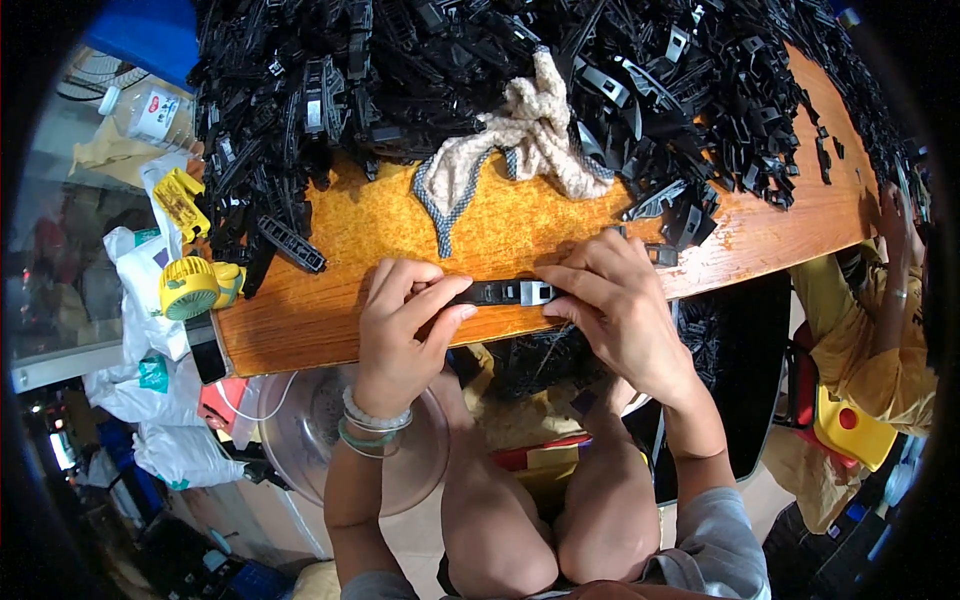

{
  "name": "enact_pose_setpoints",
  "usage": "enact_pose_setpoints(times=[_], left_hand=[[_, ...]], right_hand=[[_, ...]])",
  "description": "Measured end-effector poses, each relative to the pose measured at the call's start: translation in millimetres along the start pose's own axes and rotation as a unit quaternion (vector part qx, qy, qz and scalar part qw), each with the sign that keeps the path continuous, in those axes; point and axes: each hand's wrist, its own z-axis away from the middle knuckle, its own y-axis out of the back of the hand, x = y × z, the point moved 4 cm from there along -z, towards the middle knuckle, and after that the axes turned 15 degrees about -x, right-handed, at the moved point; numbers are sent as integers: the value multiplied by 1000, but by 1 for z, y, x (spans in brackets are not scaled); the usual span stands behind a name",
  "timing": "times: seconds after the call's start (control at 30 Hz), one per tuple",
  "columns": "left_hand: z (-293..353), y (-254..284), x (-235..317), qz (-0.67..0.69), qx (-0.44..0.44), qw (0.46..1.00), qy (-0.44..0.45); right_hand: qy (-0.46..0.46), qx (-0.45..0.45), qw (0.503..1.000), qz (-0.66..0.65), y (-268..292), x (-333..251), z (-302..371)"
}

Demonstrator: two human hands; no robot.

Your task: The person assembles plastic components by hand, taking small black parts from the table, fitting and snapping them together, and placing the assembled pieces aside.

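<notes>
A narrow black plastic strip (pixel 492 292) lies level between my two hands, just over the near edge of the table. My left hand (pixel 402 325) is closed, thumb and fingers pinching its left end. On its right part sits a small silver-grey piece (pixel 536 293) with a slot in it. My right hand (pixel 625 310) is closed round the right end, beside the grey piece, and its fingers hide that end. Beyond my hands lies a crumpled beige cloth (pixel 530 130) with a blue-grey edge. A few loose black parts (pixel 660 254) rest next to my right hand.
A large heap of black plastic parts (pixel 290 90) covers the far side of the wooden table (pixel 300 320). On the left are a small yellow fan (pixel 190 288), white bags (pixel 140 290) and a bottle (pixel 155 115). A clear basin (pixel 290 440) stands below. Another person's arm (pixel 895 290) shows at right.
</notes>
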Motion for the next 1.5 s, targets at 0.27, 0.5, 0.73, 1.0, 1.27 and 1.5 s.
enact_pose_setpoints(times=[0.27,0.5,0.73,1.0,1.27,1.5], left_hand=[[-3,0,1,4,0,1000,-7],[-7,-2,7,6,-15,999,-34],[-38,5,23,47,-64,996,-51],[-134,-62,84,-116,-86,974,-177],[-64,-11,53,22,-15,995,-97],[46,22,-1,318,29,938,134]], right_hand=[[35,12,999,10,2,-4,-11],[36,31,999,16,-11,-8,-8],[39,68,996,-36,-1,0,40],[-103,225,961,126,19,40,55],[-49,308,949,-37,21,44,70],[-38,314,920,-232,-16,35,57]])
